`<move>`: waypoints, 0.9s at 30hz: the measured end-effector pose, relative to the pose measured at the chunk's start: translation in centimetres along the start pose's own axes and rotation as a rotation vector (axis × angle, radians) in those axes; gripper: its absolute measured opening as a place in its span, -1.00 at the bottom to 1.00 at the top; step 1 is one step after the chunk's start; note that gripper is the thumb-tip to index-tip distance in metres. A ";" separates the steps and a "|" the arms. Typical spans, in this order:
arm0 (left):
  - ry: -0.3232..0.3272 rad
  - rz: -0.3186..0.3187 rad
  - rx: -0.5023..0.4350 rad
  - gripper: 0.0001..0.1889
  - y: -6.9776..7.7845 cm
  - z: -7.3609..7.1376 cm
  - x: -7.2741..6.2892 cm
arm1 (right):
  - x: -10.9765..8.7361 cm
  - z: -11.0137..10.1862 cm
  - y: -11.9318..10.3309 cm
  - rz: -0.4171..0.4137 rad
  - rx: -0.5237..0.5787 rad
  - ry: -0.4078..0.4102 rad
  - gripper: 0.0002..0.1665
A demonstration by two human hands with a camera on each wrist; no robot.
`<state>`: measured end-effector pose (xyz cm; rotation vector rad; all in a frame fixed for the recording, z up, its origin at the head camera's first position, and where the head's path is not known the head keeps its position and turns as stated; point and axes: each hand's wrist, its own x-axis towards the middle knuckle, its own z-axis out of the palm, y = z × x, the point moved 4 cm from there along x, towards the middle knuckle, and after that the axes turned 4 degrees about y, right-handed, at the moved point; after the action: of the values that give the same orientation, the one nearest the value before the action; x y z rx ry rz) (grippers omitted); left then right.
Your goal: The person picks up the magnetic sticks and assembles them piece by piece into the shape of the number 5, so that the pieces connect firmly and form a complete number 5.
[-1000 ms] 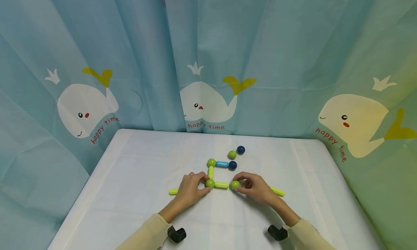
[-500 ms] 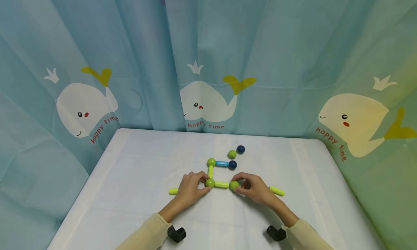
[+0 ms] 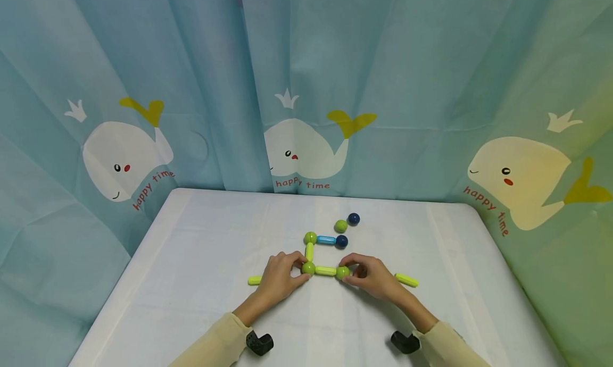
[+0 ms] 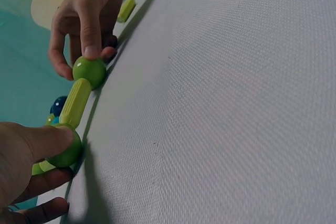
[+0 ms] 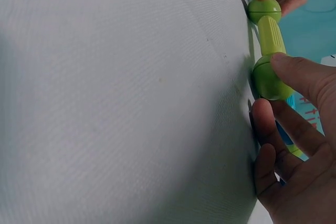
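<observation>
My left hand (image 3: 279, 276) pinches a green ball (image 3: 308, 268) between thumb and fingers. From that ball a yellow-green stick (image 3: 309, 251) runs back to another green ball (image 3: 311, 238), and a blue stick (image 3: 326, 240) joins it to a navy ball (image 3: 341, 241). A second yellow-green stick (image 3: 325, 271) reaches rightward to a green ball (image 3: 342, 273), which my right hand (image 3: 375, 276) pinches. Both wrist views show this stick (image 4: 76, 102) touching a ball at each end, with the right thumb on its ball (image 5: 269, 80).
Behind the assembly lie a loose green ball (image 3: 340, 226) and a loose navy ball (image 3: 353, 219). One yellow-green stick (image 3: 255, 280) is partly behind the left hand, another (image 3: 406, 280) beyond the right wrist. A whale-print curtain (image 3: 412, 90) hangs behind the white table (image 3: 201, 239).
My right hand has moved slightly left with its green ball, and the gap between ball and stick has closed. The left hand keeps its place on its ball.
</observation>
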<state>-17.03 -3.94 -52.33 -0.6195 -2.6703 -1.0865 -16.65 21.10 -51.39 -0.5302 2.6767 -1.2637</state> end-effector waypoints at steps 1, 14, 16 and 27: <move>0.000 0.000 0.000 -0.73 0.0 0.0 0.0 | 0.0 0.0 0.0 -0.001 0.000 -0.001 -0.67; -0.003 -0.002 0.007 -0.74 0.0 0.0 0.0 | -0.1 -0.5 -0.4 -0.040 0.002 -0.038 -0.63; -0.002 -0.003 0.005 -0.74 -0.1 0.0 0.0 | -0.2 -0.7 -0.6 -0.070 0.002 -0.034 -0.61; 0.007 0.002 0.013 -0.74 0.0 0.2 -0.1 | -1.3 -2.6 -0.5 -0.169 -0.054 0.074 -0.55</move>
<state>-16.98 -3.86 -52.49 -0.6149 -2.6682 -1.0685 -16.03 23.18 -49.36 -0.7458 2.7847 -1.2786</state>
